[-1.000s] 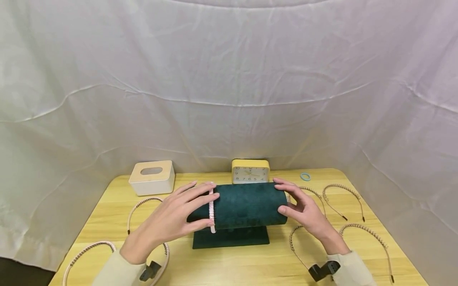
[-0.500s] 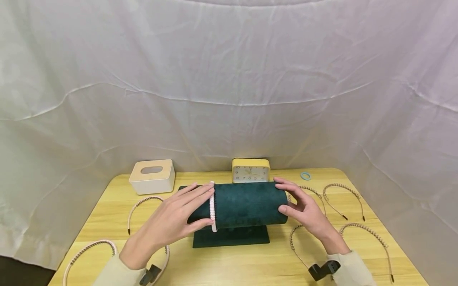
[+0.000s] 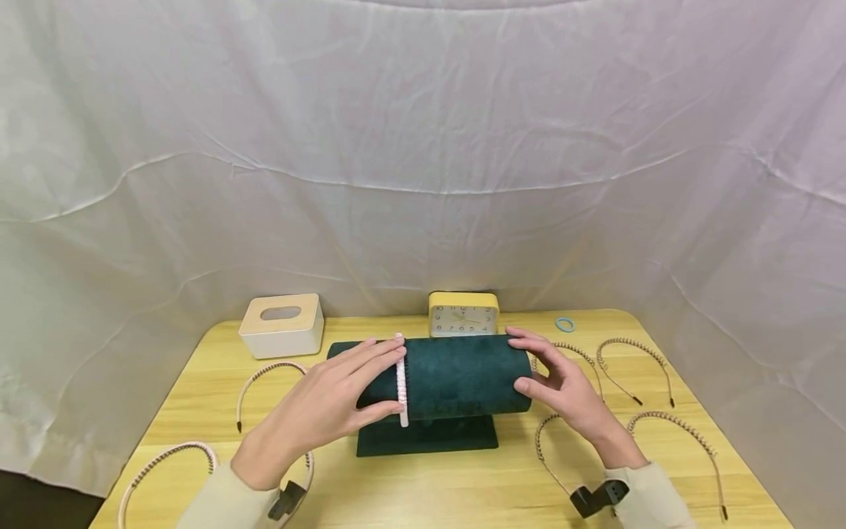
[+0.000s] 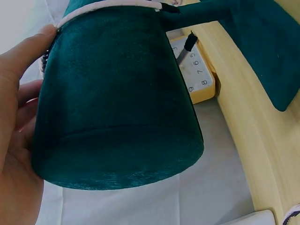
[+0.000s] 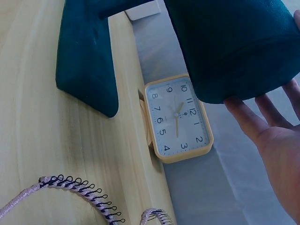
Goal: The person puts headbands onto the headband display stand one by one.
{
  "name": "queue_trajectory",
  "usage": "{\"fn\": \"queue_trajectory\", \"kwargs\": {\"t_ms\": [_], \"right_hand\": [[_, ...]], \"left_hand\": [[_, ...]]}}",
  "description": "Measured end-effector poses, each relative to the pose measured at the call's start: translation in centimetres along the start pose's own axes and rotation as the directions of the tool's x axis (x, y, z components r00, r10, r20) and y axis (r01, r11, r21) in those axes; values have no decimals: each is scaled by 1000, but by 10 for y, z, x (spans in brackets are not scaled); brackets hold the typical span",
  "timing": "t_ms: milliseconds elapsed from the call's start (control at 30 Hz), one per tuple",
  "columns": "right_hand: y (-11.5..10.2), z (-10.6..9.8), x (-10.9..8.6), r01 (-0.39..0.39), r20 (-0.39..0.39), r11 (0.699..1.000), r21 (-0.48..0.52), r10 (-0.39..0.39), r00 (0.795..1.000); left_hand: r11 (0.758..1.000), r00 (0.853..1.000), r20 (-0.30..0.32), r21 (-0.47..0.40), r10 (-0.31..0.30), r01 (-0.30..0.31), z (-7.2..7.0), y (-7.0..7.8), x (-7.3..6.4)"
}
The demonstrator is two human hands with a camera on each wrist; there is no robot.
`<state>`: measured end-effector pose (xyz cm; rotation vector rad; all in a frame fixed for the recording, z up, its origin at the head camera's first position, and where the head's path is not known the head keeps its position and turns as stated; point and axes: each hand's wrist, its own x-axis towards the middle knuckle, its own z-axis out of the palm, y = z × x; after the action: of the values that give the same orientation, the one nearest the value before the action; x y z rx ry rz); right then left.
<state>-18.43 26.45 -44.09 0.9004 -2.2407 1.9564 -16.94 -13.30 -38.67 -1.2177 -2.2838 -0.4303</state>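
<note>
A dark green velvet headband display stand (image 3: 469, 376), a thick horizontal roll on a flat base, stands at the table's middle. A pale pink headband (image 3: 402, 389) arches over its left part. My left hand (image 3: 330, 397) lies over the roll's left part, fairly straight fingertips at the band's top and thumb at its front. In the left wrist view, the thumb tip (image 4: 48, 31) meets the band's edge. My right hand (image 3: 568, 393) holds the roll's right end, thumb in front and fingers behind. The right wrist view shows the right fingertips (image 5: 234, 105) at that end.
Several beaded headbands lie at both sides, including one right headband (image 3: 681, 426) and one left headband (image 3: 165, 459). Along the back are a tissue box (image 3: 280, 330), a yellow clock (image 3: 464, 316) and a blue ring (image 3: 565, 324). A pale curtain (image 3: 423, 220) surrounds the table.
My left hand and the pink headband have shifted slightly right along the roll. The left fingertips, earlier past the band, now rest at it. The right hand stays in place.
</note>
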Motion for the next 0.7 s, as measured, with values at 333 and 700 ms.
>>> {"fn": "queue_trajectory", "kwargs": {"t_ms": [333, 700], "right_hand": [[7, -2, 0, 31, 1, 999, -8, -31, 1000], [7, -3, 1, 31, 6, 1000, -4, -31, 1000]], "left_hand": [[999, 999, 33, 33, -11, 10, 1, 3, 7], [998, 1000, 10, 58, 21, -21, 6, 7, 14]]}}
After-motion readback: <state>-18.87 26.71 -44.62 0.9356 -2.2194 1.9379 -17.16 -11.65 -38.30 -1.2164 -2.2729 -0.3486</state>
